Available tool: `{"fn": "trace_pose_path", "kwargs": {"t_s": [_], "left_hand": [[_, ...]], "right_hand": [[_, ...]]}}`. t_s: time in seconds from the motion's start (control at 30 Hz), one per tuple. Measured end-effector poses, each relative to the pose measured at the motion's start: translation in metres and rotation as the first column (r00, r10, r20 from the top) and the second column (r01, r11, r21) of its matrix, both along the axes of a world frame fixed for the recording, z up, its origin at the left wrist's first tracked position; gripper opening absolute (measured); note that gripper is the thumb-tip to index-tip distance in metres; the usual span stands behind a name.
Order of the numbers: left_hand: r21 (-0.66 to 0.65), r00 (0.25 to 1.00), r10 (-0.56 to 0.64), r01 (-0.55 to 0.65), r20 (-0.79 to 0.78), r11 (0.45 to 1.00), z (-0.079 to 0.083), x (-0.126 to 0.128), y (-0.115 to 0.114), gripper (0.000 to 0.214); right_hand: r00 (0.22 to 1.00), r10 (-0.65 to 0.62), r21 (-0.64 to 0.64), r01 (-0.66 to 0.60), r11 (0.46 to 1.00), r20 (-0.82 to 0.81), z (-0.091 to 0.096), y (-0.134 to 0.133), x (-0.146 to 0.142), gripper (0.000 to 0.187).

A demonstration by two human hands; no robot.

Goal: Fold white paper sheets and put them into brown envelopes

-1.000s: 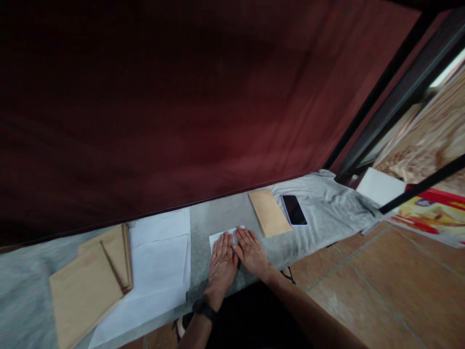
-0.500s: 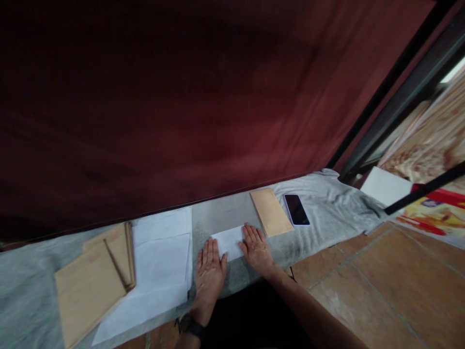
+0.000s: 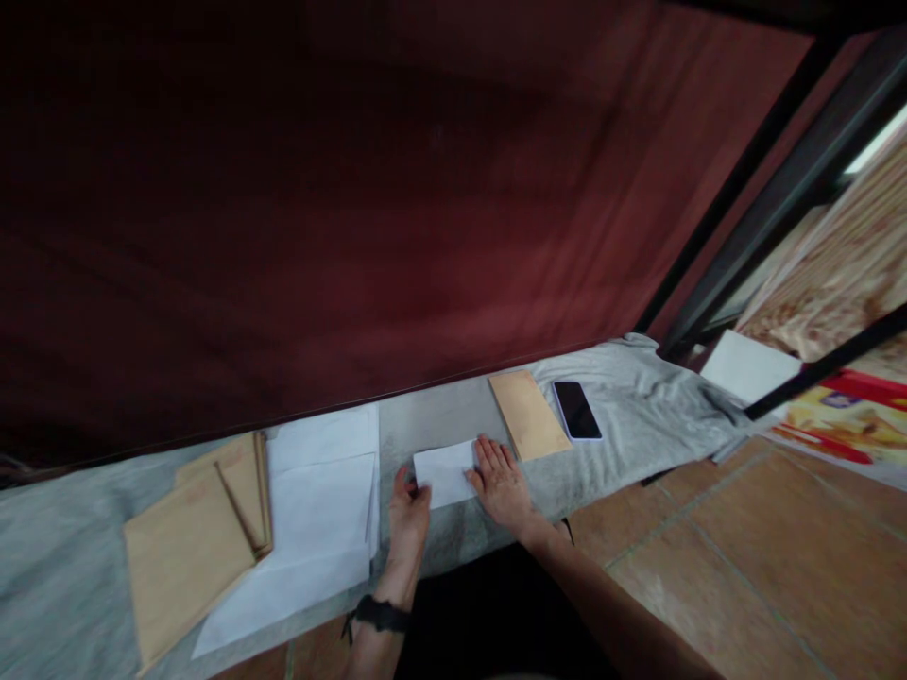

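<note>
A small folded sheet of white paper [image 3: 445, 474] lies on the grey cloth in front of me. My right hand [image 3: 502, 484] rests flat over its right end, fingers stretched out. At the left edge of the paper, my left hand [image 3: 409, 510] has its fingers curled, with the thumb on the near corner; the fingertips are partly hidden. A dark band circles the left wrist. Just beyond the right hand is a brown envelope [image 3: 530, 416], lying flat.
Larger white sheets [image 3: 322, 510] lie to the left, partly under a pile of brown envelopes [image 3: 191, 548]. A phone [image 3: 577, 411] lies right of the single envelope. Grey cloth [image 3: 638, 387] covers the narrow surface, backed by a dark red panel [image 3: 425, 236]. Tiled floor [image 3: 709, 548] shows at right.
My left hand has gone from lying flat on the paper's left end to curled fingers at its edge. The right hand stays flat in place.
</note>
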State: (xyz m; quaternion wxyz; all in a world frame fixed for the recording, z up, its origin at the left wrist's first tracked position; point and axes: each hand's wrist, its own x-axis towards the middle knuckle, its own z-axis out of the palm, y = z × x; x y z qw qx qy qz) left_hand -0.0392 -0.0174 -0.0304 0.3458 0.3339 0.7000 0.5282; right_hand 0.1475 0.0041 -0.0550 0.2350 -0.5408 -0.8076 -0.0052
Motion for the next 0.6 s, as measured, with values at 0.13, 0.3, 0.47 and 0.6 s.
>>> {"fn": "trace_pose_path", "kwargs": {"t_s": [0.13,0.3,0.47,0.6], "left_hand": [[0.008,0.993,0.015,-0.016,0.118,1.0,0.018,0.004,-0.009,0.055],[0.074,0.951,-0.094,0.075,0.294,0.994,0.057,0.016,-0.015,0.063],[0.078,0.937,-0.104,0.082,0.335,0.994,0.068,0.026,-0.018,0.053],[-0.041,0.94,-0.15,0.17,0.307,0.985,0.047,0.028,-0.024,0.069]], "right_hand": [[0.991,0.123,-0.049,-0.126,0.991,-0.058,0.014,-0.012,0.002,0.061],[0.924,0.265,-0.118,-0.307,0.945,-0.276,0.044,-0.025,-0.011,0.065],[0.564,-0.043,-0.26,-0.311,0.914,-0.824,0.07,-0.02,-0.026,0.043],[0.201,-0.36,-0.41,-0.355,0.84,-0.911,0.069,-0.018,-0.027,0.05]]}}
